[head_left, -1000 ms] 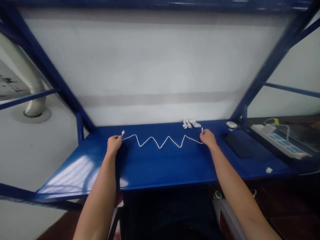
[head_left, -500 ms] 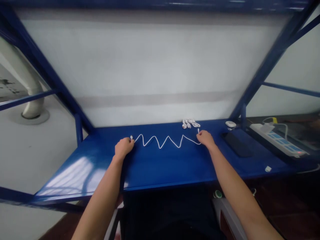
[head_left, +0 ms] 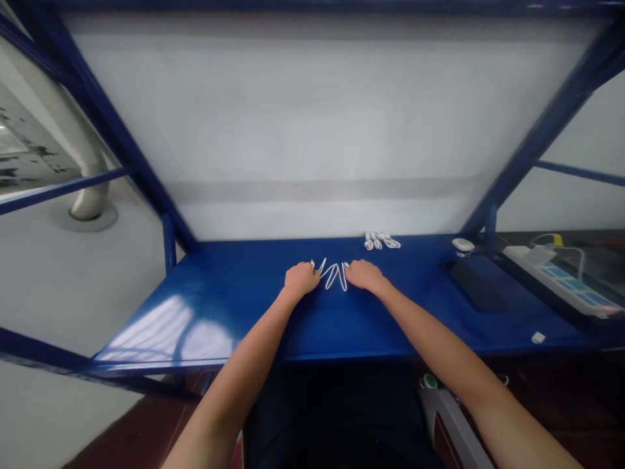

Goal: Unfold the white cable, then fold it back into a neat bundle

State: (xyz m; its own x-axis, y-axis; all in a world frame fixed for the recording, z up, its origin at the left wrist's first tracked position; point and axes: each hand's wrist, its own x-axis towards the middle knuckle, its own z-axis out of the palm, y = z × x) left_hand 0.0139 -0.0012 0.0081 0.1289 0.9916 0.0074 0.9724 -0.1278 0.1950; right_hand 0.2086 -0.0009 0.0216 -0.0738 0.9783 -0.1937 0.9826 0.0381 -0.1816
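Observation:
A thin white cable [head_left: 334, 275] lies in tight zigzag folds on the blue table [head_left: 234, 267]. At its left end my left hand [head_left: 301, 279] is closed on the cable, with a small white tip showing above the fingers. My right hand [head_left: 362, 274] is closed on the other end, close to the folds. Only a short gap, filled by the folded cable, separates the two hands. Behind my right hand lie several bundled white cables [head_left: 381, 240].
A dark phone [head_left: 474, 284], a round white item [head_left: 463, 245] and a small white piece [head_left: 538, 337] lie on the right. Further right is a white power strip [head_left: 566, 280] with plugs. Blue frame bars [head_left: 169, 244] rise at both table ends.
My hands have come much closer together, my left moving right and my right moving left. The cable's wide zigzag is now squeezed into narrow folds. The view has shifted slightly.

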